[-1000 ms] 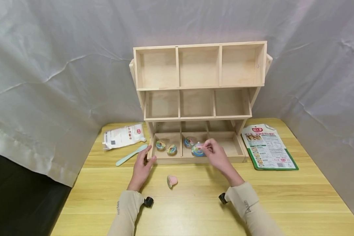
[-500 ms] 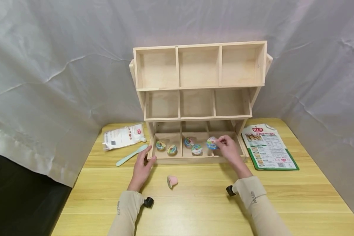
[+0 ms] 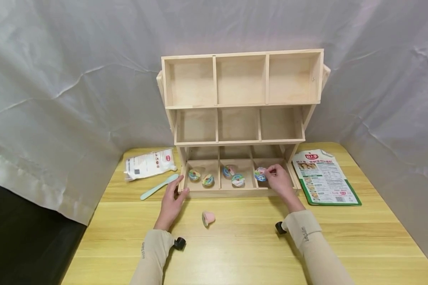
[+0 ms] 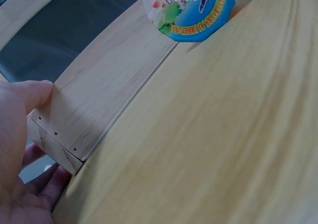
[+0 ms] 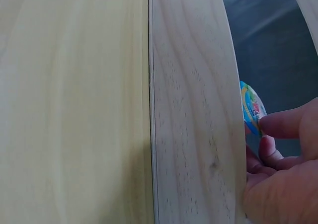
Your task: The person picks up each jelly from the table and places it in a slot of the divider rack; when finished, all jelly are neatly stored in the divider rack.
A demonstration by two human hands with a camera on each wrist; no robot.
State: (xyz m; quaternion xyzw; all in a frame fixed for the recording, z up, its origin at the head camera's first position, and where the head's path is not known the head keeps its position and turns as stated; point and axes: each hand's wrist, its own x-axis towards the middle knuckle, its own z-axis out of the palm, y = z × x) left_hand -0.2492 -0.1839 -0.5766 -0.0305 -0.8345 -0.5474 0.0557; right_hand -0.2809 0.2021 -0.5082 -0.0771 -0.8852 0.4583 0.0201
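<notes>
Wooden rack [image 3: 240, 81], blue cup [image 3: 260, 174] with rim between fingers [image 5: 284, 123] of right hand [image 3: 281, 182]

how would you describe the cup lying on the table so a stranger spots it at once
Start at the tiered wooden rack standing on the table. In front of its bottom row, right of the left hand, lies a small pink cup, tipped on its side with its lid facing left. It is the only cup out on the table.
</notes>
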